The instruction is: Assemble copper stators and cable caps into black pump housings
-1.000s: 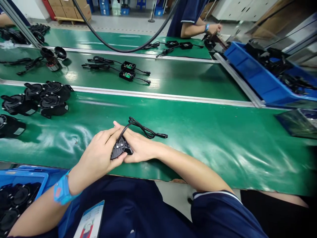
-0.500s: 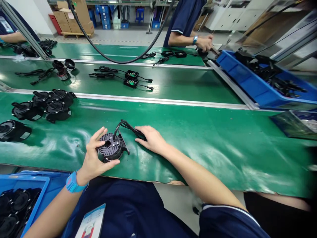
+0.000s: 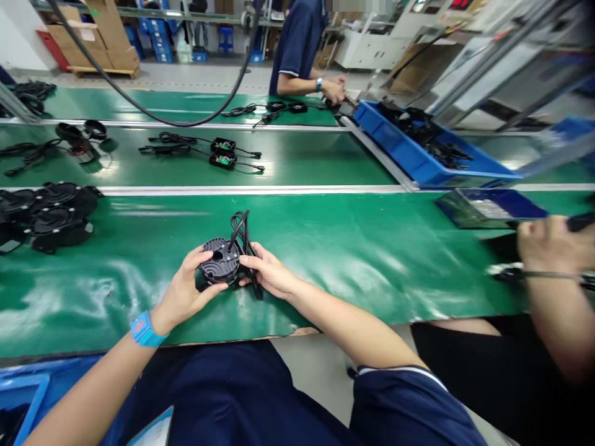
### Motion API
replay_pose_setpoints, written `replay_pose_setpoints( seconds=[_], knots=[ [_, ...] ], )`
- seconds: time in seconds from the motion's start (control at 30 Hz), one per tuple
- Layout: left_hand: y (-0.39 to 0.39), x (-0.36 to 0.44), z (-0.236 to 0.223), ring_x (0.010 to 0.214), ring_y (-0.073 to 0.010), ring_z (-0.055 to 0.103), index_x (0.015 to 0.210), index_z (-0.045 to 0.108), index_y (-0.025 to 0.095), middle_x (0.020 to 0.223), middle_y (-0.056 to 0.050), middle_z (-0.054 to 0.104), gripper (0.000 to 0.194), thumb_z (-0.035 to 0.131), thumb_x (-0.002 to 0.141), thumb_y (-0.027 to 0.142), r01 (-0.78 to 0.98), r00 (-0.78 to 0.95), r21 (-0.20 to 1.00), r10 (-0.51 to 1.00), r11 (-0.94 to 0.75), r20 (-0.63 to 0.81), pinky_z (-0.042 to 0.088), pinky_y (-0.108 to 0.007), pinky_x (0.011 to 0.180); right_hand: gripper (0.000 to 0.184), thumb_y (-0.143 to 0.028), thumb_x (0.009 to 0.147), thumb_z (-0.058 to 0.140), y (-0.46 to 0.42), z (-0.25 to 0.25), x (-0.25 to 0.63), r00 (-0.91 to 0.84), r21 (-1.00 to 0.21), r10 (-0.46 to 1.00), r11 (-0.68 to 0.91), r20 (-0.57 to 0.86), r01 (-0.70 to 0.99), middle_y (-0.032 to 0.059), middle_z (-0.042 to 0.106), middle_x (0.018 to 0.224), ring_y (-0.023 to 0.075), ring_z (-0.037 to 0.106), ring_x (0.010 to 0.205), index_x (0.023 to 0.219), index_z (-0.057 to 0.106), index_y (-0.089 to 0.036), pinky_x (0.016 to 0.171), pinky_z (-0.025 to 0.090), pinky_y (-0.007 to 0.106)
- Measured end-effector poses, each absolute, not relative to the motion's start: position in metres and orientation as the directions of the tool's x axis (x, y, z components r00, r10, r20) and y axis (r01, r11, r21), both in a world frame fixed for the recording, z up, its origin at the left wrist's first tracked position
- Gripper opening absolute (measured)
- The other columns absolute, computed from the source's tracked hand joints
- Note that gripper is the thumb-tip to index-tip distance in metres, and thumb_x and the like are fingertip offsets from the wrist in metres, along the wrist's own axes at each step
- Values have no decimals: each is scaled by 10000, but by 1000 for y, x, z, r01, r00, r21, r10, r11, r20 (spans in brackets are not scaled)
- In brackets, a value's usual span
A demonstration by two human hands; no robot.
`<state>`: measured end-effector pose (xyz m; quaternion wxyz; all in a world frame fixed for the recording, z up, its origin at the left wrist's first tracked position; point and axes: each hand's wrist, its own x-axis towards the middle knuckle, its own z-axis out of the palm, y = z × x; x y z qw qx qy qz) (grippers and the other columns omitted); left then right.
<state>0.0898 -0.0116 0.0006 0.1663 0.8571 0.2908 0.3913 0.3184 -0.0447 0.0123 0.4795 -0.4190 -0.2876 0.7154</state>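
Note:
A round black housing (image 3: 218, 265) with curved ribs on its face and a dark hole near the middle is held between my hands, just above the bench's green mat. My left hand (image 3: 188, 288) grips its left side, thumb below and fingers at the upper edge. From the face rises a looped black cable (image 3: 240, 226), whose end hangs down on the right. Closed round that cable at the housing's right edge is my right hand (image 3: 272, 271); the thumb lies by the rim. Part of the underside is hidden by my fingers.
More black housings (image 3: 58, 217) cluster at left. Beyond a metal rail lie two open boxes with green boards (image 3: 223, 153). A blue bin (image 3: 432, 148) of black parts stands at right, near a clear-sided tray (image 3: 488, 207). A co-worker's hand (image 3: 551, 244) reaches in from the right.
My right hand has brought the cable in against the housing, and the loop now stands upright. The view has swung right, bringing a co-worker's hand into sight at the right edge.

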Motion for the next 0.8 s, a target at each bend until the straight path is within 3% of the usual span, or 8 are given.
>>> replay_pose_setpoints(
  seconds=[0.2,0.4,0.6,0.8],
  knots=[
    [8,142,16,1512,-338,400,1609,225,306,1648,-179,331,796,682,961,377,328,671,536,591,-778,447,461,-589,1172,633,-548,642,897,-60,4,391,335,-875,895,-111,-294,-471,-13,674,918,148,651,775,1039,520,-231,542,582,228],
    [7,143,-8,1399,-373,531,1560,342,305,1606,-172,378,678,621,973,493,361,735,514,577,-778,356,573,-577,1045,500,-529,719,828,-71,2,518,777,-922,585,122,-232,-367,-48,614,724,97,536,554,954,529,-204,465,493,209],
    [13,142,-18,1408,-391,520,1535,388,305,1594,-158,379,643,593,972,538,388,708,517,606,-763,363,577,-589,1044,234,-373,987,622,-76,18,621,934,-942,261,169,-243,-292,-57,559,652,73,490,473,929,525,-168,415,376,180],
    [13,141,-19,1377,-383,547,1520,406,305,1593,-157,366,617,558,984,570,411,702,532,629,-740,333,614,-563,996,303,-437,1054,573,-70,9,661,952,-959,176,89,-252,-270,-27,578,763,75,535,555,1010,589,-138,488,452,187]
  ],
)
